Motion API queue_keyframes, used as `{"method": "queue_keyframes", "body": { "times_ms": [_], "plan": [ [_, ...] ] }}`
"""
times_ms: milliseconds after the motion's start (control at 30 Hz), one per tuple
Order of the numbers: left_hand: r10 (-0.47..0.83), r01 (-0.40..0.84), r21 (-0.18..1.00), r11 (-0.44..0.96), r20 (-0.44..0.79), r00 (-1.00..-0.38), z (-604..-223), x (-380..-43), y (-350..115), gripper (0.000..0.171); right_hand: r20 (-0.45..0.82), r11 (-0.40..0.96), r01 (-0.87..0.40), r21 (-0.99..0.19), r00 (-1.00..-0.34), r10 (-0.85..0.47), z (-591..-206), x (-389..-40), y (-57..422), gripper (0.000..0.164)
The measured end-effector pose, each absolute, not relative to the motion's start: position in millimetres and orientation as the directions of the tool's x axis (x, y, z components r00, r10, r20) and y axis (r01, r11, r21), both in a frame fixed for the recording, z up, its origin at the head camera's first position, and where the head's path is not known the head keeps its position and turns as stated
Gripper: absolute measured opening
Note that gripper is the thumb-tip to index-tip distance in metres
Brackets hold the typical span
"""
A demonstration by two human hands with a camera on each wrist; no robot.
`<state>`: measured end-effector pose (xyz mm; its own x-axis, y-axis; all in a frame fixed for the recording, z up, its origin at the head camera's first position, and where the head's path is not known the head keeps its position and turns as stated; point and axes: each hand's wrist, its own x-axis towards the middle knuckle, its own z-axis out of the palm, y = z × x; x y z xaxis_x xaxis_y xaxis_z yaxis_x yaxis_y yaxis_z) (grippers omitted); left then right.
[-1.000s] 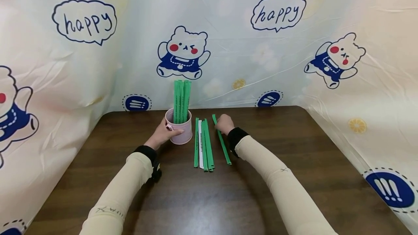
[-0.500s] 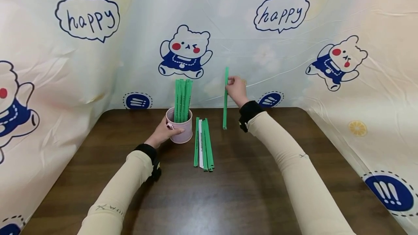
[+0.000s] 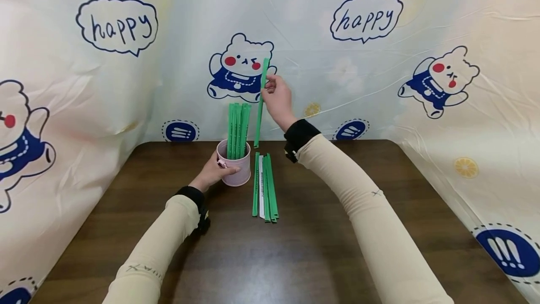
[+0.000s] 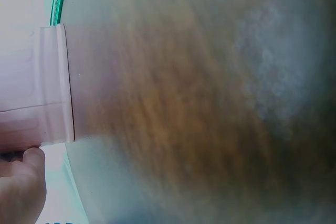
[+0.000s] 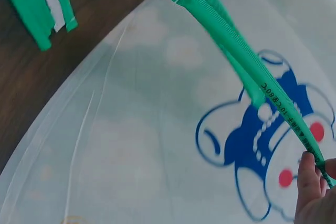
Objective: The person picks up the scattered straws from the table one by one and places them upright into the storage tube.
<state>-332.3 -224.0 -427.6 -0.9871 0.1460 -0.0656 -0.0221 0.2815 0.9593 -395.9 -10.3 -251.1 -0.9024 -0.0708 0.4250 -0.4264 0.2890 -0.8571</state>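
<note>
My left hand [image 3: 212,172] holds a small pink cup [image 3: 237,175] at its left and front side, the thumb across its wall. The left wrist view shows the thumb [image 4: 25,182] at the cup's wall. A bunch of green wrapped straws [image 3: 238,130] stands upright in the cup. In my right hand [image 3: 279,98], one more green wrapped straw [image 3: 259,118] is pinched near its upper part. It hangs nearly upright, its lower end just right of and above the cup's rim. Printed lettering shows on this straw [image 5: 257,72] in the right wrist view.
Right of the cup, several green wrapped straws [image 3: 270,191] and a white one [image 3: 262,189] lie side by side on the brown wooden table [image 3: 337,229]. A printed cloth [image 3: 295,27] hangs behind the table's back edge.
My right hand has lifted one green straw off the table, turned it upright, and carried it left towards the cup. My left hand has kept its hold on the cup.
</note>
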Motion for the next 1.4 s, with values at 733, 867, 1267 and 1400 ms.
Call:
{"method": "queue_keyframes", "body": {
  "times_ms": [733,867,1267,1400],
  "plan": [
    [0.135,0.014,0.945,0.326,-0.032,-0.990,-436,-333,-223,0.098,0.383,0.290,-0.413,-0.863,-0.910,-0.157,-318,-381,-60,0.042],
    [0.137,0.028,0.942,0.335,-0.019,-0.990,-436,-334,-224,0.097,0.355,0.289,-0.383,-0.877,-0.923,-0.147,-333,-382,-63,0.042],
    [0.144,0.027,0.949,0.315,-0.019,-0.989,-436,-336,-224,0.100,0.308,0.322,-0.345,-0.881,-0.937,-0.163,-363,-375,-62,0.042],
    [0.150,0.028,0.950,0.311,-0.020,-0.988,-436,-337,-225,0.100,0.288,0.317,-0.322,-0.892,-0.946,-0.149,-360,-376,-52,0.045]
  ]
}}
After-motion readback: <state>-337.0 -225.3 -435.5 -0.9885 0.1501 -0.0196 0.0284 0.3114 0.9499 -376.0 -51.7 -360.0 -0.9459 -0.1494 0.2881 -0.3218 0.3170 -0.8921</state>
